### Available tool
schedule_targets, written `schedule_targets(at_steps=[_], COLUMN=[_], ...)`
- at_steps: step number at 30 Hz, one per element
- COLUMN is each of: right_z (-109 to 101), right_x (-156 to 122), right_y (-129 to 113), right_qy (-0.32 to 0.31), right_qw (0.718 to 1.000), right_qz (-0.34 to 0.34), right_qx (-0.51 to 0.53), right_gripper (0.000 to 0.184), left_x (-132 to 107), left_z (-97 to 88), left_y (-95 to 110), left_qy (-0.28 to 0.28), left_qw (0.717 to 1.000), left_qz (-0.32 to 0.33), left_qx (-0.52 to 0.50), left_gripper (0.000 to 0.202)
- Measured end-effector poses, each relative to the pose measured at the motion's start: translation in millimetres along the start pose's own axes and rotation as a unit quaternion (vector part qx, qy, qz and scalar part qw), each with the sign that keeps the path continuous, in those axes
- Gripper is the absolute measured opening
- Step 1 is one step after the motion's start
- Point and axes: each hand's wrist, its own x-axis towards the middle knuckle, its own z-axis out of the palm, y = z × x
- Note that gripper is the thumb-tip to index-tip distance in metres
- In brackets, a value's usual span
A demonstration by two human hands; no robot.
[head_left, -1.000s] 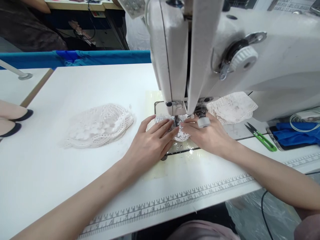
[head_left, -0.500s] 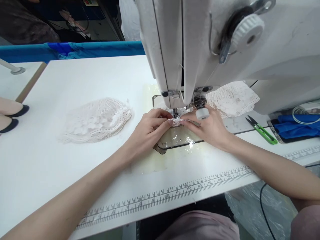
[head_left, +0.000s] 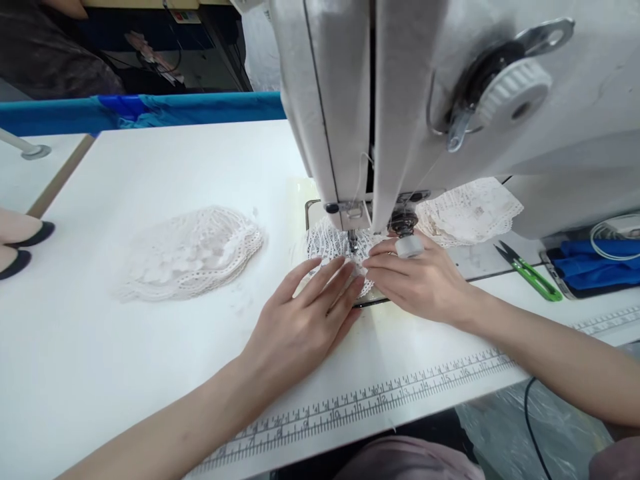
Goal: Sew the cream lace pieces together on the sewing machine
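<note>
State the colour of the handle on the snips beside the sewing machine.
Green handle, seen best in the head view.

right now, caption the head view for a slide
Left hand and right hand on white lace under a sewing machine head.

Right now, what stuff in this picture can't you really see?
All in the head view:
- Part of the lace: hidden by the left hand and right hand.
- Needle tip: too small to make out against the lace.
- Part of the lace pile on the right: hidden behind the sewing machine.
- The machine's top: cut off by the upper edge.
- Most of the dark flat thing: covered by blue cloth.
</note>
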Motion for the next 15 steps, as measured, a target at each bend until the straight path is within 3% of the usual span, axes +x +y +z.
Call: schedule_targets(at_steps=[9,15], right_z=[3.3,6.8], right_x=[-0.4,0.7], right_y=[2.8,5.9], right_qy=[-0.002,-0.005], right_qw=[1.000,1.000], right_qz=[0.000,0.014], right_qx=[-0.016,-0.022], right_gripper=[0.023,0.023], left_x=[3.4,7.2], left_z=[-3.1,1.6], left_y=[-2.4,-8.5], left_qy=[-0.032,-0.016], left_qw=[0.999,1.000], left_qz=[-0.012,-0.023], left_qx=[0.022,0.009], left_gripper=[0.028,0.027])
